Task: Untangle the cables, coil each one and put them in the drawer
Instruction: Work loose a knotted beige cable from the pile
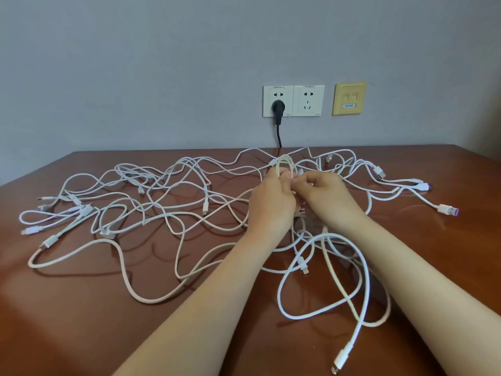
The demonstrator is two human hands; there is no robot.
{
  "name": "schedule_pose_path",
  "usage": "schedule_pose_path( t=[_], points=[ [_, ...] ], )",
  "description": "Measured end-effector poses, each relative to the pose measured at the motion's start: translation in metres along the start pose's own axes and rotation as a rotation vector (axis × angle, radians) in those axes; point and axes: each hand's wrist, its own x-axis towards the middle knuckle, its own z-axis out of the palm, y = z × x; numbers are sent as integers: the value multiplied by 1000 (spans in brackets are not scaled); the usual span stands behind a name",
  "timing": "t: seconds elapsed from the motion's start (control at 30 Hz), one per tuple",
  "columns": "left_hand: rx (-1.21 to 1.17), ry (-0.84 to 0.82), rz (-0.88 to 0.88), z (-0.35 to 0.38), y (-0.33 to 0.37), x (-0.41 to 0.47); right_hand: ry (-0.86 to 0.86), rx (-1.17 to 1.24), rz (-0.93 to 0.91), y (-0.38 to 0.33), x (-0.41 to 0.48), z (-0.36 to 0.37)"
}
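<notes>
We just had the one wide-angle cam on the head, looking forward and down across the table toward the wall. It sat close: left hand and right hand landed mid-frame over the cables, forearms running off the bottom edge.

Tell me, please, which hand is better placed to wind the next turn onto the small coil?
Probably the right hand: the left hand holds the coil, the right pinches at its edge, and loose white cable lies under the right forearm.
</notes>
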Motion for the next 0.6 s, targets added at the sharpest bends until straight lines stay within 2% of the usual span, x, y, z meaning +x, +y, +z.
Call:
schedule_pose_path(
  t=[0.07,0.17,0.3,0.47,0.6],
  points=[
    [11,6,47,-1,2,-2,-81,120,64,-4,-2,-3],
    [5,-16,64,0,2,-2,-107,108,125,-4,-4,-1],
    [-235,-17,7,-1,2,4,-149,143,227,-3,-3,4],
    [-75,-7,-27,-1,2,5,-133,-3,162,1,0,12],
    [-112,36,-68,-1,0,6,-146,-98,88,7,2,15]
  ],
)
